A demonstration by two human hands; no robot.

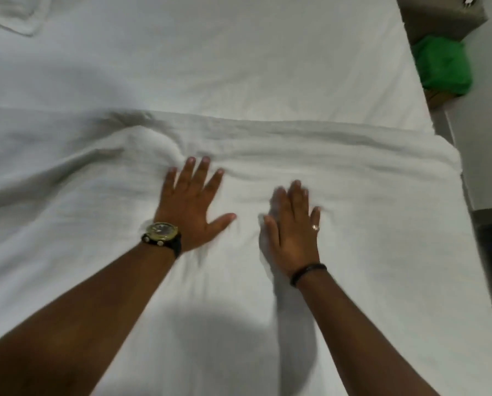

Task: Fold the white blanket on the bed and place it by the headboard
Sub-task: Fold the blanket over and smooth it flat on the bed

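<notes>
The white blanket (pixel 353 224) lies spread over the near half of the bed, its far edge running across the frame as a thick doubled seam. It is wrinkled and bunched into a hump at the centre left. My left hand (pixel 193 204), with a watch on the wrist, rests flat on the blanket with fingers spread, just below the hump. My right hand (pixel 293 227), wearing a ring and a dark wrist band, lies flat on the blanket to its right, blurred. Neither hand grips the cloth.
The bare white bed sheet (pixel 239 58) covers the far half. A white pillow corner (pixel 13 15) shows at the top left. Past the bed's right edge stand a green bag (pixel 442 67) and a grey piece of furniture (pixel 439 18).
</notes>
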